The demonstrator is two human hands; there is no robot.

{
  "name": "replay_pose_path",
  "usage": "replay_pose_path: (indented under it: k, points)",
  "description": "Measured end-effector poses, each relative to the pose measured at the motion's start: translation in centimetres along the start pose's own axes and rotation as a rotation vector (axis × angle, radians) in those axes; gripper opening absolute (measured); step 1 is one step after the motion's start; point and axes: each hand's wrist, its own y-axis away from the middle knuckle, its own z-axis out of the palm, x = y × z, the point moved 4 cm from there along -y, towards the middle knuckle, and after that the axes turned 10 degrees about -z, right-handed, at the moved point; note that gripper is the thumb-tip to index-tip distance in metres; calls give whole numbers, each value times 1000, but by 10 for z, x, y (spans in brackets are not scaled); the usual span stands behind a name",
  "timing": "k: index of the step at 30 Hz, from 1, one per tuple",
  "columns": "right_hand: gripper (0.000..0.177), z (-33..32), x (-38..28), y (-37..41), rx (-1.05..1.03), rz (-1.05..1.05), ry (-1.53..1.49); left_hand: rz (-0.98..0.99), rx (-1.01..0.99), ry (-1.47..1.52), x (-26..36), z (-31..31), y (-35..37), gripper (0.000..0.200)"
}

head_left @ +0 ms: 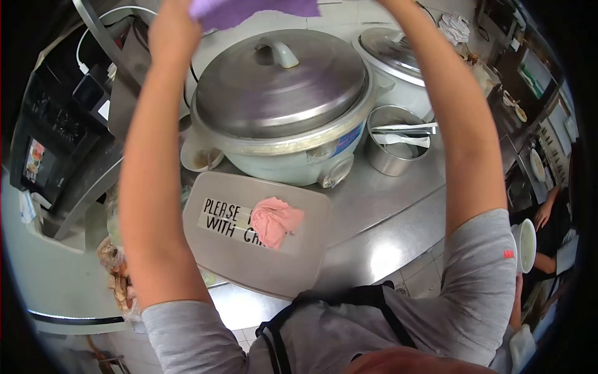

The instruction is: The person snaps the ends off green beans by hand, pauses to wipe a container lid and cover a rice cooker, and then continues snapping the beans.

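while the purple cloth (261, 9) is up at the top edge of the frame, left of centre and partly cut off, the left hand (174, 31), upper left and blurred, looks clenched on its near corner. the right hand is beyond the top edge, so i cannot tell what its fingers are doing. to handle the cloth well, i'd pinch it close to the corners, keep both arms level and move it smoothly, so that its loose lower edge stays off the big cooker (280, 93) in the upper middle. elbows are best kept wide, the right one away from the metal pot (390, 163) right of centre, whose handles poke out.

counted up: one purple cloth; one pink cloth (274, 221), crumpled on one tan lid (293, 255) at lower centre, hiding some of its lettering; two lidded cookers, the big one and the smaller cooker (395, 93) at upper right; one metal pot with two utensils in it; one small bowl (198, 156) just left of the big cooker; and one white bowl (528, 246) at the right edge, beside a co-worker's arm.
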Motion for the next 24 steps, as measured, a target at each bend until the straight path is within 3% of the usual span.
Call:
replay_pose_path:
  k: [2,3,5,6,7,10,14,18,20,22,24]
  points:
    - [23,60,16,69,-660,272,86,194,-123,61,-13,26,55,37]
    - [18,44,-28,90,-410,36,-82,167,-333,69,-22,42,86,41]
    - [15,62,-50,137,-625,64,-113,46,-655,240,-37,59,125,48]
    - [18,58,-54,147,-501,182,-257,-49,-767,404,-44,62,135,51]
    - [20,58,-52,148,-516,208,-281,-148,-875,569,-50,64,144,54]
    - [23,61,-42,150,-556,169,-293,-166,-1031,509,-52,59,146,59]
    - [23,55,-48,143,-646,137,-243,-240,-1047,409,-53,44,148,60]
    - [25,5,-81,130,-336,259,-308,-322,-865,446,-57,-28,168,51]
    - [22,-19,-113,141,-163,424,-665,-344,-882,464,-69,-59,196,47]
    - [20,-35,-158,162,-267,557,-950,-354,-919,419,-87,-92,235,46]
    - [18,-40,-195,194,-418,596,-1041,-404,-815,377,-119,-121,283,44]
